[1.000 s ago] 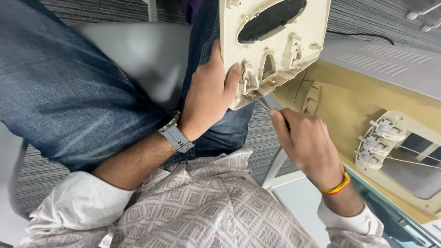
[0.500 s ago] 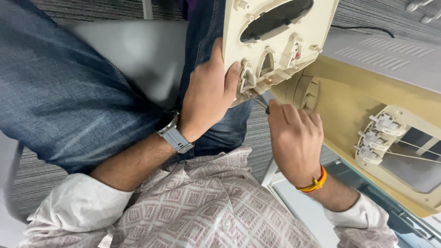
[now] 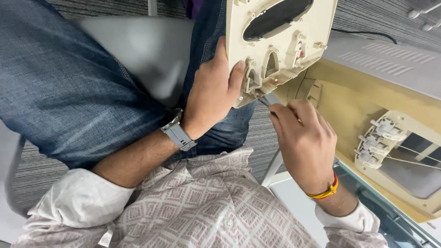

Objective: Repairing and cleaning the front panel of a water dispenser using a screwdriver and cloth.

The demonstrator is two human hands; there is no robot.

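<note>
Gripping the cream plastic panel [image 3: 275, 41] at its lower edge with my left hand [image 3: 211, 96], fingers wrapped round it, panel propped over my lap. Right hand [image 3: 305, 138] is closed on a thin metal tool [image 3: 265, 102], tip touching the panel's bottom bracket.

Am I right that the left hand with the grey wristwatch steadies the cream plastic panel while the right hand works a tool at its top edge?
Not quite: the head view shows the right hand working the tool at the cream panel's lower edge.
</note>
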